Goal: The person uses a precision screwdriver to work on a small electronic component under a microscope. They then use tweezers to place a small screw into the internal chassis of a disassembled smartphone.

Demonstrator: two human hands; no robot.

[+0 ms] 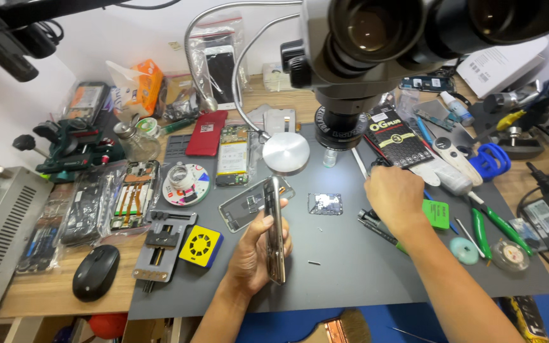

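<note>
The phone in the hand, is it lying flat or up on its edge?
On its edge. The left hand holds the phone upright, so only its thin side shows.

Bright, even indoor light, small white spot under the black microscope head (376, 57) on the dark grey mat (338, 254), soft shadows, blurred near eyepieces, wide-angle bending at edges

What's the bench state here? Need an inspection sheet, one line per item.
Surface: dark grey work mat on a wooden bench.
Job's things: phone held on edge; small shiny part under the microscope.
Clutter: opened phones, round magnet dish, black mouse, green-handled tools, clamp jig.
Hands: left hand grips the phone; right hand reaches among tools.
Cables: black leads at right edge.
Surroundings: white wall, metal case at left.
</note>
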